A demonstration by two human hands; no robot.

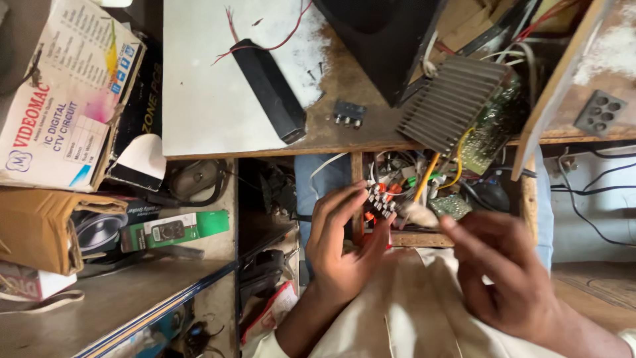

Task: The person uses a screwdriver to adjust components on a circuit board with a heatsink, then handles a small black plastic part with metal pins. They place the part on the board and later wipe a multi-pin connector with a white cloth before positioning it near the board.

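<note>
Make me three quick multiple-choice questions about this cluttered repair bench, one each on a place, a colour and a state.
1. Where does the long black bar lie?
A. on the white board
B. in the drawer
C. on the person's lap

2. What colour are the thin wires at its far end?
A. blue
B. red
C. green

3. What is the left hand doing?
A. resting flat
B. pinching a small connector block
C. gripping a screwdriver

Answers: 1 A, it rests on the white board. 2 B, the red wires curl away. 3 B, fingers close on the connector block; the right hand is blurred beside it.
</note>
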